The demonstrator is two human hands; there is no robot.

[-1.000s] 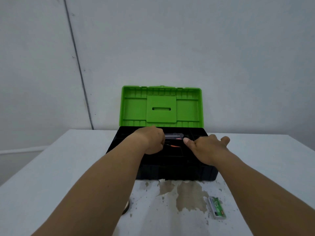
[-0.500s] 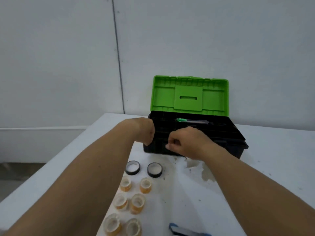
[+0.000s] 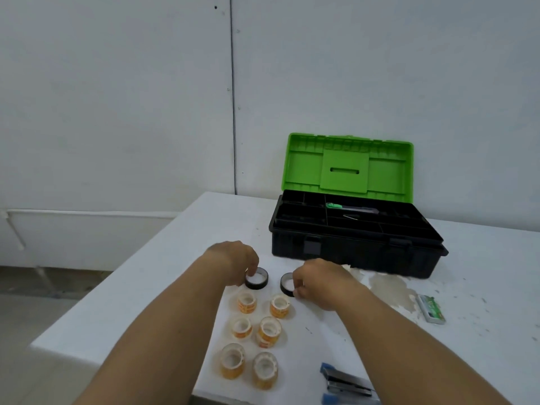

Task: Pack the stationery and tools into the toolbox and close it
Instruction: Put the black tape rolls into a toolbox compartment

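The toolbox (image 3: 355,238) stood on the white table (image 3: 181,258) with its long axis running left to right, slightly skewed so the right end lay nearer, and its green lid (image 3: 347,168) was raised upright at the far side against the wall. A green-tipped tool (image 3: 350,208) was seen lying lengthwise in the black tray, its green end pointing left.

Half a second before, both hands had been held at the near wall of the box; now they were lowered to the table in front of it. The left hand (image 3: 233,263) was curled over the far-left rim of one black tape roll (image 3: 256,279), fingers touching it; whether it was truly gripped cannot be told. The right hand (image 3: 320,283) was closed around the right side of the second black tape roll (image 3: 287,285), thumb at its near edge.

Nearer, six amber tape rolls (image 3: 257,340) were arranged in two columns, flat on the table. A blue stapler (image 3: 346,385) lay at the near edge, and a green staple box (image 3: 432,308) lay to the right, beside a worn patch of the tabletop.
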